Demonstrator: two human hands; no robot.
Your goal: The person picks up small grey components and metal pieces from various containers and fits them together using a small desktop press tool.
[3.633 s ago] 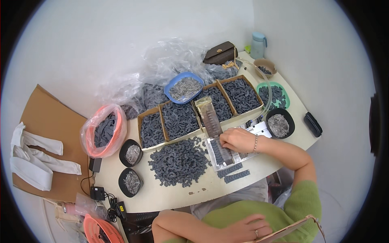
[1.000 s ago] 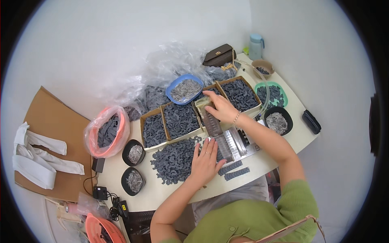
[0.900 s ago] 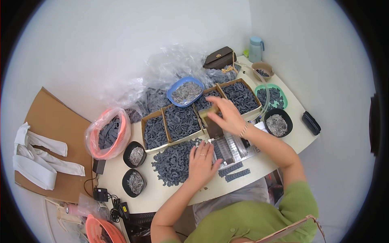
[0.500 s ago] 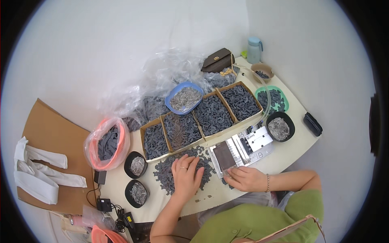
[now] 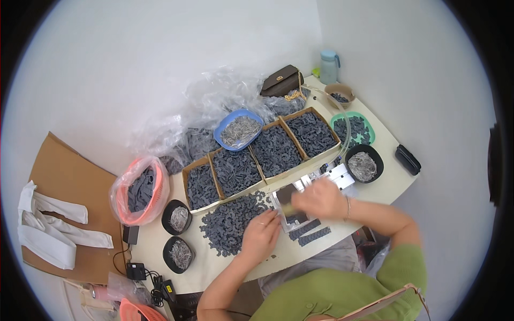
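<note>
Left hand (image 5: 261, 235) lies spread flat on grey parts pile (image 5: 231, 222), steadying it; right hand (image 5: 319, 197) blurred over metal jig (image 5: 292, 202), grip unclear.

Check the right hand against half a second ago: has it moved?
Yes. The right hand has gone up from the near table edge and now lies blurred over the metal tray, closer to the row of cardboard boxes.
</note>
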